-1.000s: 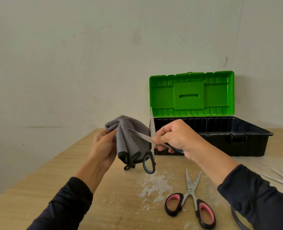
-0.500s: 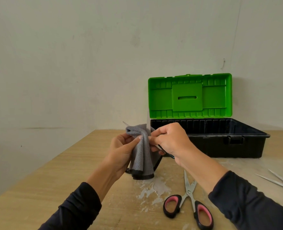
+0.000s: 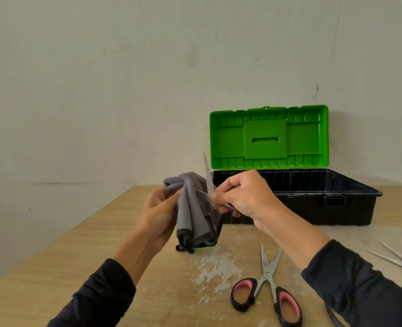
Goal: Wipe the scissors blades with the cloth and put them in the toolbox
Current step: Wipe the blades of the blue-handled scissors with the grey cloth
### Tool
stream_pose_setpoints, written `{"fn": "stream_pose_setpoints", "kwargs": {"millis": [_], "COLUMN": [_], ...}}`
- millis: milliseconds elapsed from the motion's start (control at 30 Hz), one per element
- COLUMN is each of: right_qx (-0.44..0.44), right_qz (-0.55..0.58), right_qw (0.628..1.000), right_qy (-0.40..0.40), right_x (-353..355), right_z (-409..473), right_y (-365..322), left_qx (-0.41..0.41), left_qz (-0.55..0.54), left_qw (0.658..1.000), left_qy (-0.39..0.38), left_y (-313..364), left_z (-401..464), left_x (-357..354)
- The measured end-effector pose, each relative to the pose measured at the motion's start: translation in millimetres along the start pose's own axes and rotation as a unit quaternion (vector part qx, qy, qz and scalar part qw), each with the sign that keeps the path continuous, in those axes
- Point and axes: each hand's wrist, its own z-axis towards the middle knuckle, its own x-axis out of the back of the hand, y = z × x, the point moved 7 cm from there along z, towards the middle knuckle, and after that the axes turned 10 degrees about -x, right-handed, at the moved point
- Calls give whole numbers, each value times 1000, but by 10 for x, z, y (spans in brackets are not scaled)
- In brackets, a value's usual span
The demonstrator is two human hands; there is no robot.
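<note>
Grey cloth (image 3: 191, 208) hangs folded from the left hand (image 3: 158, 212), whose grip pinches it near the top, above the bench (image 3: 53, 267). The right hand (image 3: 243, 197) grasps opened scissors (image 3: 208, 175) just beside the cloth: one blade points up, the other runs into the folds. Their handles are mostly hidden behind the cloth. A second pair, pink-handled scissors (image 3: 267, 289), lies on the bench. One toolbox (image 3: 313, 204) stands open behind, green lid (image 3: 268, 138) upright. Blades at the right edge are cut off.
</note>
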Motion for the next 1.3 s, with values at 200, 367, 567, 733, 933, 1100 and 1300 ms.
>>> {"fn": "stream_pose_setpoints", "kwargs": {"millis": [200,367,567,733,933,1100,1300], "right_qx": [-5,44,191,278,363,406,420], "right_qz": [9,-49,-201,-308,-303,-357,-400], "right_qw": [1000,997,934,872,869,832,810], "right_qy": [1,28,225,259,148,124,89], "right_x": [-34,18,190,-132,-347,-430,-476], "right_z": [16,-4,-140,-235,-233,-224,-199], "right_y": [12,-67,-316,-314,-161,-87,2], "left_qx": [-5,-24,-20,-22,-12,-19,-33], "left_qz": [14,-5,-54,-58,-76,-60,-45], "left_qw": [1000,999,991,998,997,998,997], "left_qy": [-25,34,118,-3,10,32,60], "left_y": [-80,64,117,-53,-85,-35,7], "left_z": [-12,51,49,-62,-86,-82,-74], "left_x": [-115,104,341,-118,-58,12,8]}}
